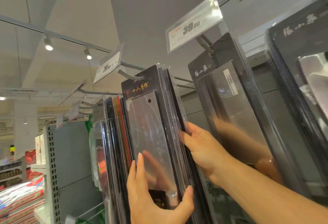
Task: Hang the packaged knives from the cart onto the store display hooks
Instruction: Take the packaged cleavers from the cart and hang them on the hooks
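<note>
The packaged knife is hung from the hook at 12 o'clock. Its lower end is grasped by the left hand, and its 3 o'clock edge by the right hand.

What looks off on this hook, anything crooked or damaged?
Nothing stands out. The front knife pack hangs on its hook through the hang hole, flush with the packs behind. The left hand grips its bottom, right hand the stack's right edge. Everything leans alike, likely camera tilt.

The left grip is raised, fingers extended upward, thumb hooked round the packaged knife. The right grip sits higher, fingers curled round its edge. The right forearm enters from lower right.
</note>
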